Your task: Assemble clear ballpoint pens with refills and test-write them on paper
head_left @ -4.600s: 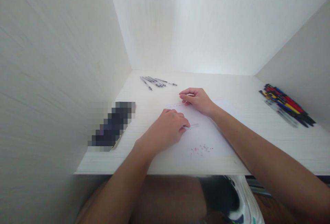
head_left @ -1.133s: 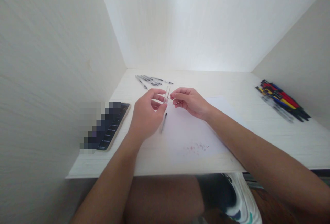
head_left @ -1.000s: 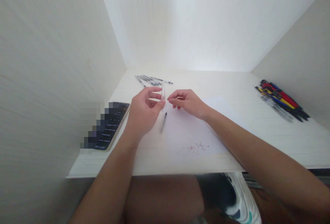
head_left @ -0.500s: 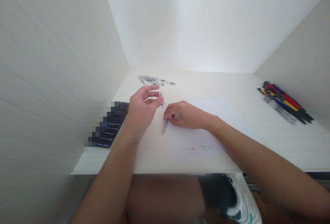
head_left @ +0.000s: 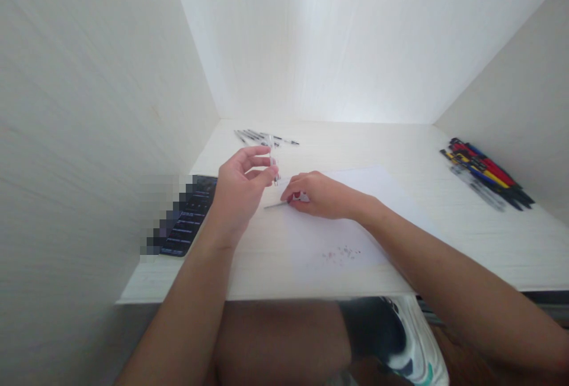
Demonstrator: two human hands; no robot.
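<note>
My left hand (head_left: 243,181) is closed on a clear pen barrel (head_left: 271,158), held upright between thumb and fingertips above the table. My right hand (head_left: 320,196) rests over the left edge of a white sheet of paper (head_left: 368,220), pinching a thin, dark pen refill (head_left: 275,204). The refill points left toward the space below my left hand. Something small and red shows between the right fingers; most of it is hidden. The two hands are apart, the right one slightly nearer me.
Several pens or refills (head_left: 253,136) lie at the back left. A pile of red, blue, yellow, black and clear pens (head_left: 486,172) lies at the right. Small reddish and dark specks (head_left: 342,254) are on the paper. A phone (head_left: 189,220) lies by the left wall (head_left: 80,137).
The refill in my right hand has swung from pointing down toward me to pointing left. My left hand keeps its hold on the clear barrel; the whole view has shifted slightly.
</note>
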